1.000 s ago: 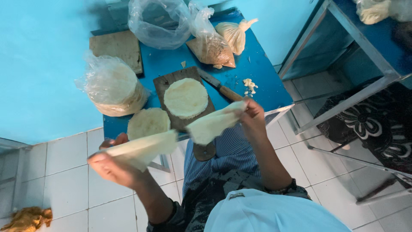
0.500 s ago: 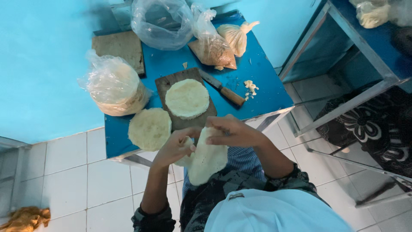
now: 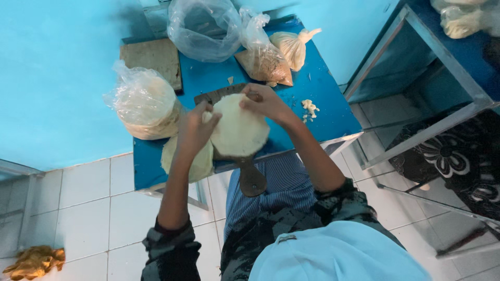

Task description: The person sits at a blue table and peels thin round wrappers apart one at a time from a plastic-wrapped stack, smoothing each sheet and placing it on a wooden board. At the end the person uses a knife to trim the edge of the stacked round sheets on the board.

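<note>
Pressing a round dough sheet (image 3: 238,132) flat onto the wooden paddle board (image 3: 250,174), the left hand (image 3: 194,130) and right hand (image 3: 265,101) grasp its edges; half a second ago it hung folded above the lap, so laying is underway.

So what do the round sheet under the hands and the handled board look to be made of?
Round sheet: probably soft dough or a thin wrapper, pale cream, matte, faintly speckled. Handled board: looks like wood, dull worn brown with no gloss.

Soft, even daylight; my arms throw faint shadows on the blue square metal table (image 3: 323,104). Corners beyond it bend and dim.
</note>
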The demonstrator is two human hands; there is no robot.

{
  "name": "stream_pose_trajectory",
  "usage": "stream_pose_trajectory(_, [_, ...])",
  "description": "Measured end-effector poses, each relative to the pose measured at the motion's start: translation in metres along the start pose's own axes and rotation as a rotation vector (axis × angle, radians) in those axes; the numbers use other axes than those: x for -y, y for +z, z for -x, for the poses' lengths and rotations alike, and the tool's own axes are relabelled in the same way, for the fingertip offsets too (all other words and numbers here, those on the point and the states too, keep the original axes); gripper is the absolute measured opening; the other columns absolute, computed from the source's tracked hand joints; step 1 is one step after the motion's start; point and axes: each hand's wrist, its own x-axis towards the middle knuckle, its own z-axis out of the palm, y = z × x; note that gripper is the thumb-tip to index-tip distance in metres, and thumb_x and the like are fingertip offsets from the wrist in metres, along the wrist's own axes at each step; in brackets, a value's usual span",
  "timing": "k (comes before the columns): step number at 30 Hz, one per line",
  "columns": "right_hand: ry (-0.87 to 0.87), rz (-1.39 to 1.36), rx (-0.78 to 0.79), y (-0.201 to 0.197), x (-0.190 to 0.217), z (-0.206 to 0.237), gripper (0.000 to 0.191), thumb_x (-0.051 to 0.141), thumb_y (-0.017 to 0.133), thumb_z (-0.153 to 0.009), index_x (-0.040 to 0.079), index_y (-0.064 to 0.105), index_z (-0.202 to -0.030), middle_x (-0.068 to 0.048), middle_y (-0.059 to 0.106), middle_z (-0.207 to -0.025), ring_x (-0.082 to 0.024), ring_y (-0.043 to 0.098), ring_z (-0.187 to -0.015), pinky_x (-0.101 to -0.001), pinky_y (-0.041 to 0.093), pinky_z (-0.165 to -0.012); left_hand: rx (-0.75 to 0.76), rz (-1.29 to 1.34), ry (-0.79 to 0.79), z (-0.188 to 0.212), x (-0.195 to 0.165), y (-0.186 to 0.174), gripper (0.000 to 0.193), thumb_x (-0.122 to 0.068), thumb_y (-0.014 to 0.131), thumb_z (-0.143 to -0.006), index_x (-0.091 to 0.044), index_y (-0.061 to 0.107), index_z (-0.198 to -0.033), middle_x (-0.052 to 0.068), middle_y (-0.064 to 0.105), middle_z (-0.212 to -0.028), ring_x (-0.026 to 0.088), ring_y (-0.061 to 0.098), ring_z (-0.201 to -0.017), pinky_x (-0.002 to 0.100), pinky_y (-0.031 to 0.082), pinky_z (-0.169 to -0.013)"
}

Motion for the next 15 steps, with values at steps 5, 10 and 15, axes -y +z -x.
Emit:
stream_pose_trajectory(5, [-0.054,0.206,-0.134,0.007,-0.005,-0.021,0.038,0.011,0.08,-0.081,0.007,0.065,-0.116,0.0,0.066,-0.084,-0.005,0.061,-0.074,-0.0241,0.052,-0.064,-0.025,-0.113,0.041,-0.035,0.006,0.013,0.028,-0.032,0.079,-0.082,-0.008,0.073,-0.095,0.02,0.072,-0.094,0.041,0.068,-0.09,0.053,0.052,-0.075])
stream_pose_trajectory(10, [-0.045,0.267,-0.235,0.011,-0.012,-0.014,0.045,0.012,0.079,-0.079,0.007,0.064,-0.121,0.0,0.069,-0.083,-0.007,0.064,-0.074,-0.0253,0.055,-0.066,0.033,-0.167,-0.084,-0.03,0.009,0.013,0.025,-0.03,0.077,-0.084,-0.009,0.074,-0.099,0.02,0.073,-0.098,0.04,0.068,-0.096,0.053,0.052,-0.083])
stream_pose_trajectory(15, [-0.325,0.725,-0.364,0.021,-0.017,-0.004,0.065,0.018,0.087,-0.074,0.011,0.06,-0.132,-0.013,0.067,-0.12,-0.031,0.06,-0.114,-0.0423,0.049,-0.101,-0.078,-0.166,-0.007,-0.024,0.014,0.013,0.033,-0.028,0.076,-0.087,-0.001,0.066,-0.102,0.025,0.069,-0.094,0.045,0.065,-0.091,0.055,0.05,-0.076])
